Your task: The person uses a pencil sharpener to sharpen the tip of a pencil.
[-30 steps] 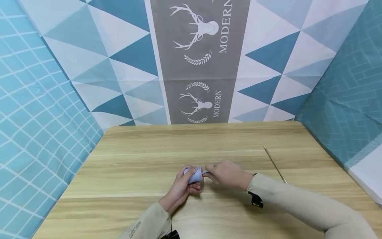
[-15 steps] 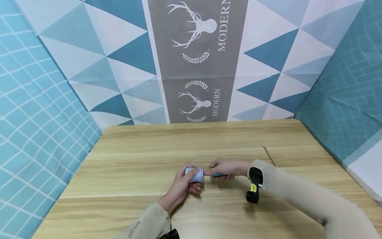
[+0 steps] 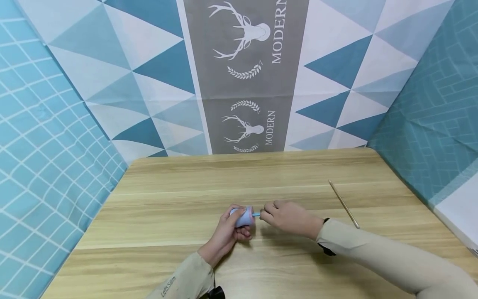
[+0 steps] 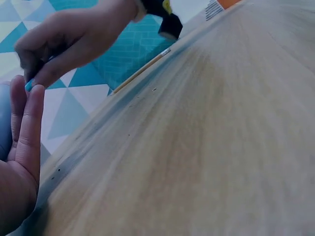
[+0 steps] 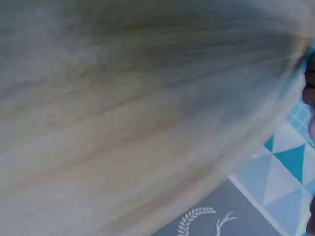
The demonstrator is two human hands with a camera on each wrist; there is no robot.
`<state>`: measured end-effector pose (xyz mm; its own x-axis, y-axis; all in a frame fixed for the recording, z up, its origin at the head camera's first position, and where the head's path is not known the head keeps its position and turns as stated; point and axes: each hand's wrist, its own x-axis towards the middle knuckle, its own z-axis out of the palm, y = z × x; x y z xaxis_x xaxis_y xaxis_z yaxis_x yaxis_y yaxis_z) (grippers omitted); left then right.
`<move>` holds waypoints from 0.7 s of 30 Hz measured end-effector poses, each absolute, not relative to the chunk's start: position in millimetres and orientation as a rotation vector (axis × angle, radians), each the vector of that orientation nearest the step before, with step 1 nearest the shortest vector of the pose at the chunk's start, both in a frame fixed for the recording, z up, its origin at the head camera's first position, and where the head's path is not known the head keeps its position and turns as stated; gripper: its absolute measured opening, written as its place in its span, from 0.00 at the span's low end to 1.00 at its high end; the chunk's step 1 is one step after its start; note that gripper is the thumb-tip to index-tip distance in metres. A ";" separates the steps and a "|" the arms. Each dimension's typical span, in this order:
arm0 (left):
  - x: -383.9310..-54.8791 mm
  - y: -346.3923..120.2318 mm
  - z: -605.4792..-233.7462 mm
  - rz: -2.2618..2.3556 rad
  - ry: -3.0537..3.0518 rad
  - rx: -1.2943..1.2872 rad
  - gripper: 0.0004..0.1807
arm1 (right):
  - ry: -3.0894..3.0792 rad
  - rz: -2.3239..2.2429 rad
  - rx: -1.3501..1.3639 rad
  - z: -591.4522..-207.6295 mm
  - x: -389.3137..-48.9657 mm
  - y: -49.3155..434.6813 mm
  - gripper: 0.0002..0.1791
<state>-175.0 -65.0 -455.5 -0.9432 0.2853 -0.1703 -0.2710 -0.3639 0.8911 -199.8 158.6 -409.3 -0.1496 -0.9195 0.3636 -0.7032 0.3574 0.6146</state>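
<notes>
My left hand (image 3: 227,234) grips a small lavender-blue pencil sharpener (image 3: 244,217) with a pink rim, lying sideways above the table, its rim end facing right. From that end a thin blue pencil (image 3: 256,214) sticks out, and my right hand (image 3: 285,216) pinches it close to the rim. The left wrist view shows a bit of the blue pencil (image 4: 29,85) between the right fingertips, just over the raised left fingers (image 4: 30,128). Most of the pencil is hidden by the right hand. In the right wrist view only dark finger edges (image 5: 309,83) appear at the right border.
A gold pencil-like stick (image 3: 343,203) lies on the wooden table (image 3: 168,232), beyond the right forearm. A white box-like object (image 3: 459,211) stands at the right edge. Patterned cloth (image 3: 250,83) hangs behind the table and along both sides.
My right hand has twisted about the blue pencil: its wrist turned so the black wrist camera swung up into sight, then back under the sleeve. The left hand and sharpener stay nearly still.
</notes>
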 end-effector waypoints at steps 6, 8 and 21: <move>-173.9 -66.7 -455.6 2.382 1.530 0.010 0.08 | -2.223 -0.047 1.416 -415.6 -205.5 143.4 0.18; -173.6 -66.3 -456.3 2.380 1.550 0.017 0.06 | -2.509 0.292 1.443 -411.8 -206.6 139.5 0.17; -174.6 -66.2 -455.1 2.298 1.580 0.066 0.05 | -3.510 2.046 0.652 -391.3 -231.3 142.9 0.18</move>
<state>-174.6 -66.2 -455.1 -0.9375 0.3103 -0.1578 -0.2584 -0.3165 0.9127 -231.3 142.9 -391.3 -0.5234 -0.6223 -0.5820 0.1997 0.5745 -0.7938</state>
